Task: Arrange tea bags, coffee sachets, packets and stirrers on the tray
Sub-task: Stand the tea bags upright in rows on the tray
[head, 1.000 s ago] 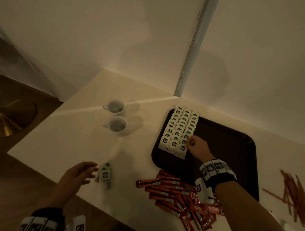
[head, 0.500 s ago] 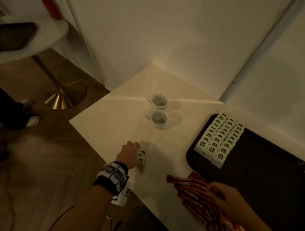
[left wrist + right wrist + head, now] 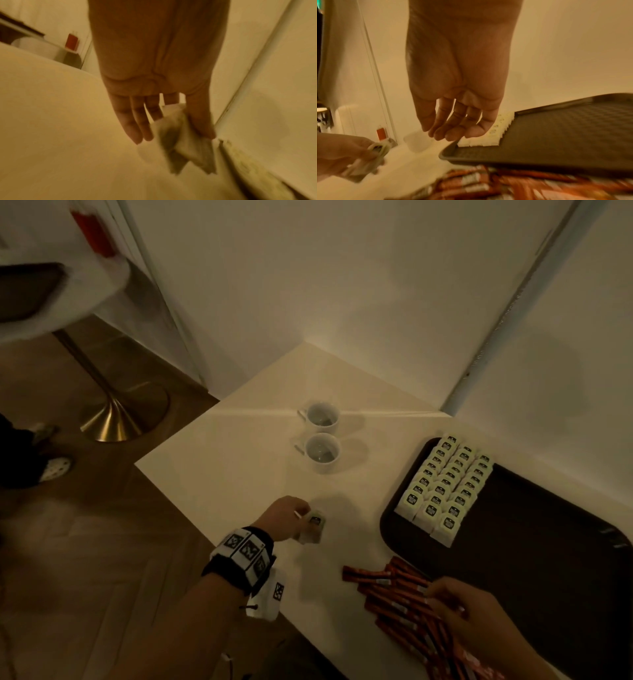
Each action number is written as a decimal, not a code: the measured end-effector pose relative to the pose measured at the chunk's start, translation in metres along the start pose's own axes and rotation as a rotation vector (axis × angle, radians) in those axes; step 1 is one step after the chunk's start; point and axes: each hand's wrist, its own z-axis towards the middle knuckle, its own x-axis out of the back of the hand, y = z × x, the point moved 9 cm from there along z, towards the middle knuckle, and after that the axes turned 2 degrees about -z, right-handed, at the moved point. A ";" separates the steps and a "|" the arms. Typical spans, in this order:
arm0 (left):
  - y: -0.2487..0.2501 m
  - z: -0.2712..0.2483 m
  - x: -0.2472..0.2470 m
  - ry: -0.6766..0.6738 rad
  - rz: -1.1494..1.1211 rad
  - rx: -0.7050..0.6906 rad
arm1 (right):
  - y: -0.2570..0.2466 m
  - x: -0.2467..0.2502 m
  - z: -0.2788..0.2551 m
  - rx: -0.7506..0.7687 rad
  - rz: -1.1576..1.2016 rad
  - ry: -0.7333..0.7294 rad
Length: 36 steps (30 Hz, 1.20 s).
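Right hand: the right hand is lowest in the head view, over the red coffee sachets; its fingers hang loosely bent in the right wrist view. Whether the fingertips touch a sachet I cannot tell; nothing is plainly gripped.
Coffee sachets: a loose red heap on the white table, just in front of the near edge of the tray, some overlapping one another.
Left hand: the left hand is at the table's near left part and pinches a small bunch of tea bags between thumb and forefinger; the other fingers point down, nearly straight. The bunch is blurred, so its count is unclear.
Held tea bags: pale packets with a dark label, hanging below the thumb, close over the table; whether they touch it cannot be told.
Tray: dark, with rounded corners, on the right side of the table, near the wall. Most of its floor is bare.
Tea bags on tray: three neat rows of tea bags stand overlapping in the tray's far left corner.
Cups: two white cups, one behind the other, stand on the table left of the tray, well apart from both hands.
Beyond the table: a wooden floor with a brass stand foot, and a white wall.
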 end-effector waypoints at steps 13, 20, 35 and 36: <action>0.179 -0.025 -0.012 -0.151 -0.810 -0.295 | -0.113 0.130 0.016 0.398 0.351 0.467; 0.238 -0.041 0.011 -0.038 -0.645 -0.539 | -0.142 0.180 0.014 0.495 0.308 0.644; 0.263 -0.045 0.020 -0.199 -1.313 -0.502 | -0.184 0.250 -0.011 0.579 0.083 0.742; 0.264 -0.045 0.021 -0.185 -1.324 -0.501 | -0.188 0.252 -0.013 0.589 0.012 0.761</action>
